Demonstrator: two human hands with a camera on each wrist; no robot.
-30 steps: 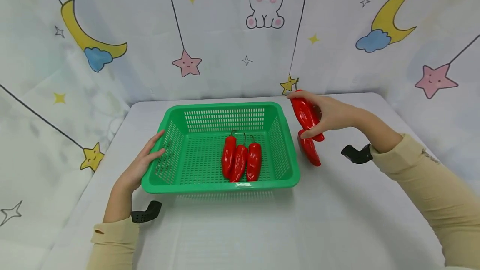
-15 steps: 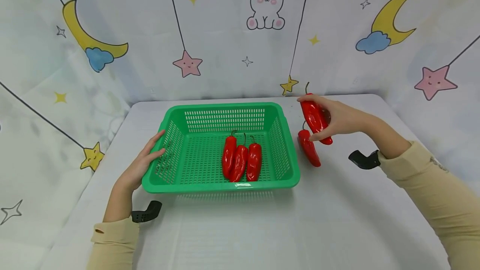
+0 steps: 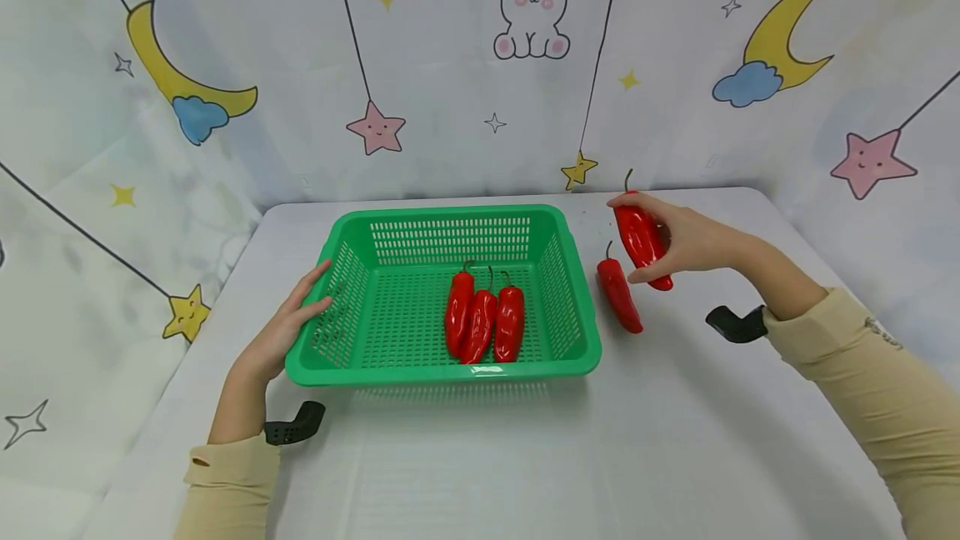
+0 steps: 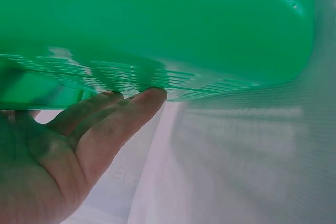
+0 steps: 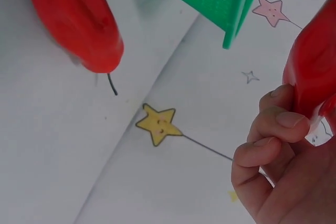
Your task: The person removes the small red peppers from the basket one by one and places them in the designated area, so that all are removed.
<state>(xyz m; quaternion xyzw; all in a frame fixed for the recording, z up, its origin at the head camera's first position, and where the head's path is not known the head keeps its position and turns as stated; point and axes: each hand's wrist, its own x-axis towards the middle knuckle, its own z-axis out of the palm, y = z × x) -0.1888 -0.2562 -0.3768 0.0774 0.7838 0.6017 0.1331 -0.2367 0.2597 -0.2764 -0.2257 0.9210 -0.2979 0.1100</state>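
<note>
A green plastic basket [image 3: 442,376] stands on the table, tilted slightly toward me, with three red peppers [image 3: 481,325] lying at its right side. My left hand [image 3: 276,338] holds the basket's left rim; in the left wrist view its fingers [image 4: 123,121] lie against the slotted outer wall. To the right of the basket, my right hand [image 3: 693,238] grips a red pepper [image 3: 639,232] between fingers and thumb, stem up. Just left of and below it, another red pepper [image 3: 619,297] lies on the table, its dark stem pointing away from me; the right wrist view shows that pepper [image 5: 79,22] too.
The white table [image 3: 465,473] runs back to a cloth backdrop [image 3: 450,48] printed with moons, stars and a rabbit. The basket's right wall [image 3: 573,307] rises close beside the loose pepper. A black wrist device [image 3: 738,325] sits by my right sleeve.
My right hand has moved to the right with the pepper in its grip, away from the basket, uncovering more of the pepper on the table. The left hand and basket stay put.
</note>
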